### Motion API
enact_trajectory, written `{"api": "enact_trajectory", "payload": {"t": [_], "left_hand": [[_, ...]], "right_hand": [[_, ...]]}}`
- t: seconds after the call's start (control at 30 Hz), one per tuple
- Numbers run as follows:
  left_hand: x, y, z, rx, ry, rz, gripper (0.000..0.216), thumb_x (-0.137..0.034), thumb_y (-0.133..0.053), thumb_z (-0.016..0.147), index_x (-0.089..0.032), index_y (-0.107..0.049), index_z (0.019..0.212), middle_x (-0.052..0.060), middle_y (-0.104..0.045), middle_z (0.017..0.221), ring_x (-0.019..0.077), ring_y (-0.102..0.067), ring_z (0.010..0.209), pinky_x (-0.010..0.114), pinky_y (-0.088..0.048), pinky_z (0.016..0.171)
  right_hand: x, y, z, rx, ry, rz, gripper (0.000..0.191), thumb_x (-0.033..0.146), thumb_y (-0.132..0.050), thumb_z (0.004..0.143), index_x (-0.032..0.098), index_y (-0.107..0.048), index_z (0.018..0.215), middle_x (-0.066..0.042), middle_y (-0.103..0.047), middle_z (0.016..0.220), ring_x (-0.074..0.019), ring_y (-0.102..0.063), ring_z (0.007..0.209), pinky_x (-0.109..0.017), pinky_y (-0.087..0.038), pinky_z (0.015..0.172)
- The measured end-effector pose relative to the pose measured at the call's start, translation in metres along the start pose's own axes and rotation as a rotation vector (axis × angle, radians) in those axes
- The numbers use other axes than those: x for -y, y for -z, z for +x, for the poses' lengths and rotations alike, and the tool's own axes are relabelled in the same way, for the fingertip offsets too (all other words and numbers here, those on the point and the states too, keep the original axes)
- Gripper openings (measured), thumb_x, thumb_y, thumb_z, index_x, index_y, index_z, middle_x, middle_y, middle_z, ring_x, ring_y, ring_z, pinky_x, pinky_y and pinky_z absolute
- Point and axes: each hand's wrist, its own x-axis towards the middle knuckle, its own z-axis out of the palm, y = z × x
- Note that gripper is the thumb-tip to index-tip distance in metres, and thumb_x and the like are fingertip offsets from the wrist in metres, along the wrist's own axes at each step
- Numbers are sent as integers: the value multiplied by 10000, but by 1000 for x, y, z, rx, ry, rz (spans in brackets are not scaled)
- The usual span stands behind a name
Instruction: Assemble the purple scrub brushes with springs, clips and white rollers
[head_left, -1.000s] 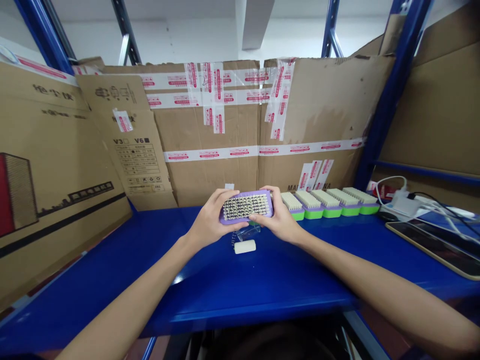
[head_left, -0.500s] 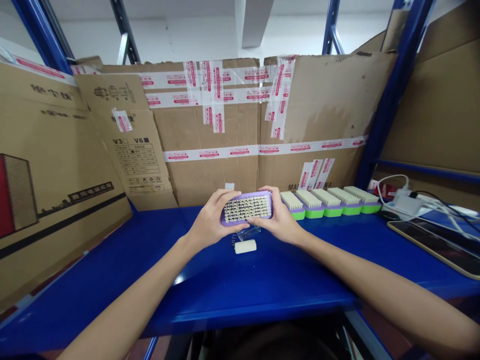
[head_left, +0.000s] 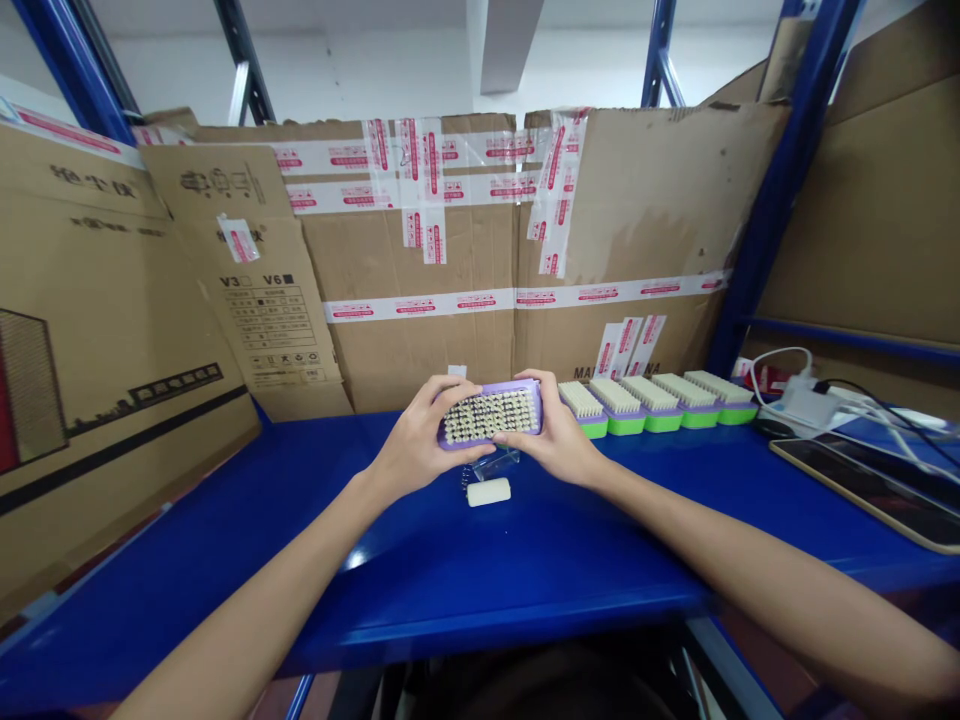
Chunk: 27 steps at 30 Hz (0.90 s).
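Between both hands is a purple scrub brush [head_left: 491, 416], tilted so that its rows of cream bristle tufts face me. My left hand [head_left: 424, 430] is closed around its left end, fingers over the top edge and thumb below. At the other end my right hand [head_left: 553, 435] grips it, its thumb pressed on the lower edge near the bristles. Just beneath, a small cream block [head_left: 488, 492] with rounded ends lies on the blue table [head_left: 585, 560]. Behind that block is a clear plastic piece [head_left: 499, 465], partly hidden by the hands. Tiny dark bits [head_left: 466, 480] lie beside it, too small to name.
Several brushes [head_left: 651, 400] with green and purple bases stand in a row at the right, bristles up. Farther right are a phone-like dark device [head_left: 870, 485] and a white charger with cables [head_left: 810, 400]. Taped cardboard [head_left: 420, 350] walls the back; a printed carton [head_left: 112, 300] borders the left.
Both hands keep the brush in almost the same pose. The whole view has shifted very slightly; nothing was let go or taken up.
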Motion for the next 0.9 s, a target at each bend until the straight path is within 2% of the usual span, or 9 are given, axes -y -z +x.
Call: {"api": "enact_trajectory", "payload": {"t": [0.5,0.9], "left_hand": [[-1,1,0,-20,-12,38,686,-462,-880,874,-317,-550,1458,100,-602,1388,293,-683,1231,518,-640,1027],[0,1,0,5,11,27,684,-450,-874,877,-308,-538,1456,98,-620,1390,300,-686,1248,519,-641,1041]], "right_hand": [[1,3,-2,-26,-32,-78,701,580,-823,847,264,-446,1347,-91,-682,1187,-286,-678,1012,-465,-569,858],[4,8,-1,2,-42,-99,584,610,-714,930,266,-462,1329,-56,-697,1035,-241,-673,837,-419,-569,729]]}}
